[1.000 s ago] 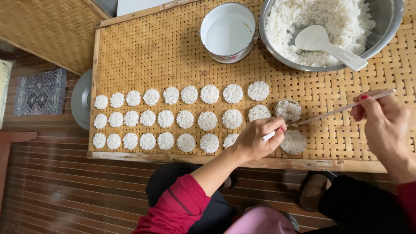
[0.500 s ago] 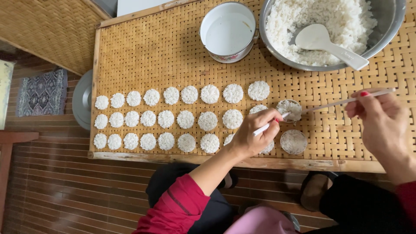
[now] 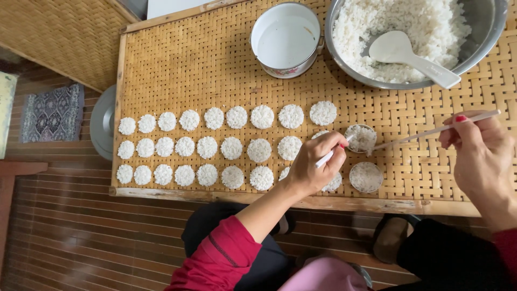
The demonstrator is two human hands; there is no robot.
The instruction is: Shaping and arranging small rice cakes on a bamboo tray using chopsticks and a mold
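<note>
Left hand (image 3: 315, 164): reaches in from bottom centre, red sleeve, fingers curled shut on a short white stick (image 3: 329, 156), tip at the ring mould (image 3: 361, 138) packed with rice. It hides part of two rice discs (image 3: 226, 146) in the rows on the woven bamboo tray (image 3: 188, 64). Second filled mould (image 3: 366, 177) just below. Right hand (image 3: 482, 156): pinched on a long thin stick (image 3: 436, 130), tip touching the mould rim; wrist cut off at the frame's edge. Discs round, grainy, white.
</note>
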